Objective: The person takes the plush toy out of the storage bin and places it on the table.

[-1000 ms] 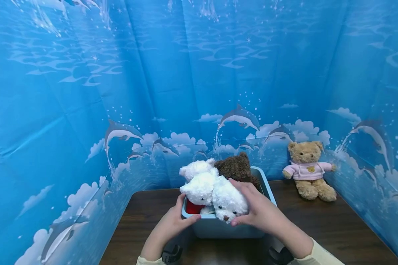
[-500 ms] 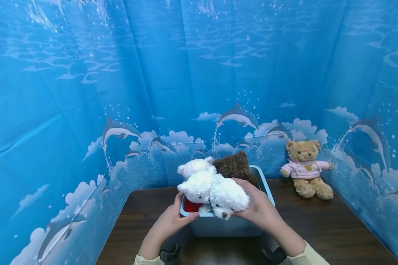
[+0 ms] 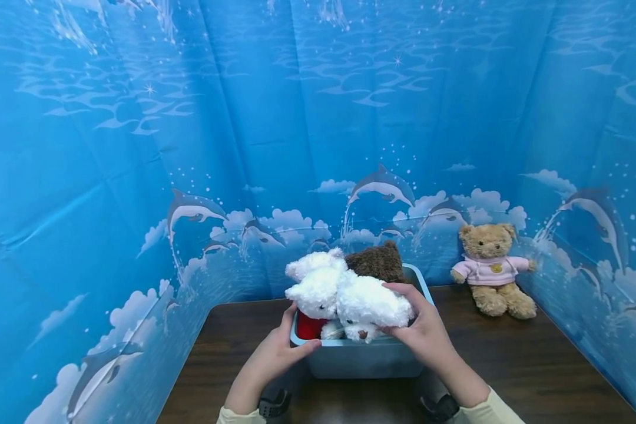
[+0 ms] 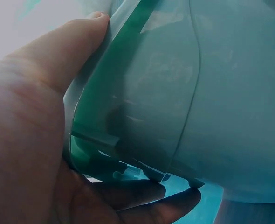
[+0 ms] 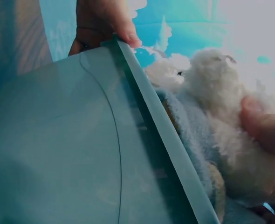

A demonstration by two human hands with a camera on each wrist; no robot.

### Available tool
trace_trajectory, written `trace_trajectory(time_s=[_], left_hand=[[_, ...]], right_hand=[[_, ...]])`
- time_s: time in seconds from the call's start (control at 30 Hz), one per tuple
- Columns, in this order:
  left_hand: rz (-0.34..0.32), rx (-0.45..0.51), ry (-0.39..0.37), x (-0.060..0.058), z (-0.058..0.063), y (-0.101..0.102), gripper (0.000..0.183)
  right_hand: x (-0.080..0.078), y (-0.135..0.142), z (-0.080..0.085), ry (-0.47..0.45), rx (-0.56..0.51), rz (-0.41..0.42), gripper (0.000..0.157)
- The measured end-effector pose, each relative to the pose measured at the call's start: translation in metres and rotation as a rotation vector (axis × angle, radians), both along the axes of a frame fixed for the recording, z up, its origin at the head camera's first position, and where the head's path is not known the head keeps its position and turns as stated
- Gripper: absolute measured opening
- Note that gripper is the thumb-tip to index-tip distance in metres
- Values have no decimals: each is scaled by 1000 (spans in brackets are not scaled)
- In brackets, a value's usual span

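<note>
A light blue plastic bin (image 3: 365, 362) stands on the table, filled with plush toys. My left hand (image 3: 275, 356) grips its front left corner; in the left wrist view the thumb lies on the rim and fingers curl around the side. My right hand (image 3: 426, 330) holds a white plush bear (image 3: 371, 300) at the bin's front right, its thumb (image 5: 263, 126) pressed into the fur in the right wrist view. Against that bear leans another white plush toy (image 3: 315, 294), with white fur behind it and red fabric (image 3: 310, 327) below. Brown plush fur (image 3: 378, 263) shows at the back.
A tan teddy bear (image 3: 492, 268) in a pink hoodie sits upright on the dark wooden table (image 3: 509, 359), right of the bin. Blue dolphin-print curtain (image 3: 318, 147) surrounds the table's back and sides.
My right hand has shifted slightly right with the white bear, whose head has moved back and now sits a little higher. My left hand keeps its grip on the bin corner.
</note>
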State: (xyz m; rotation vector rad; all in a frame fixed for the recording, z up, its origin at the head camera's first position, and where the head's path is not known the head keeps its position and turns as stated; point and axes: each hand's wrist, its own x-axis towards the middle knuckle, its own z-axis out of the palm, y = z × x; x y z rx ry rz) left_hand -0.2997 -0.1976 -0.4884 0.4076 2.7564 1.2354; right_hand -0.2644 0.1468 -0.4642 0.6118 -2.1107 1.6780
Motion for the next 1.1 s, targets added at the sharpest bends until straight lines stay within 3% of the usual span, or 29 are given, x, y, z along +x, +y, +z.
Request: trace_trajectory(time_s=[0.3,0.53,0.73,0.93,1.1], left_hand=[[-8,13,1,-3,3,0,121],[-18,11,0,-4,-1,0,121],[-22,12,4,-5,-3,-1,120],[-19,7,-8,-2,-2,0,119],[-6,8,-12,0,0,2,118]], right_hand=[[3,3,4,78,-99,-61,75],[9,4,17,253,-84,-54,77],[23,14,42,462,-144,-19,72],[41,27,76,659,-323,-7,63],[60,33,110,773,-512,-61,64]])
